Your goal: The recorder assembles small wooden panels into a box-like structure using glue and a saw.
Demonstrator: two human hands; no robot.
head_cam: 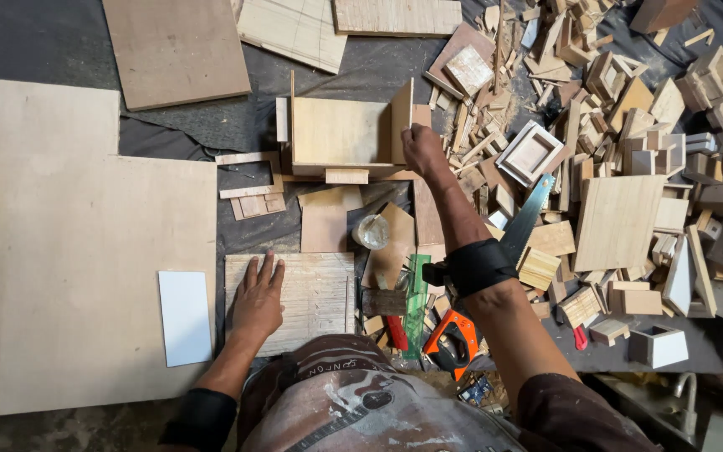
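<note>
At the table's near edge, left hand (258,301) lies flat, bracing a board (290,301); right hand (423,149) grips the box (346,132) wall, steadying it.

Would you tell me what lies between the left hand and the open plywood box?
In the head view, between the left hand and the plywood box lie small plywood offcuts on dark sheeting.

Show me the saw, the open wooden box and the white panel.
Saw (522,224): head view, middle of the blade.
Box (340,130): head view, its inner floor.
White panel (185,316): head view, centre of its face.
</note>
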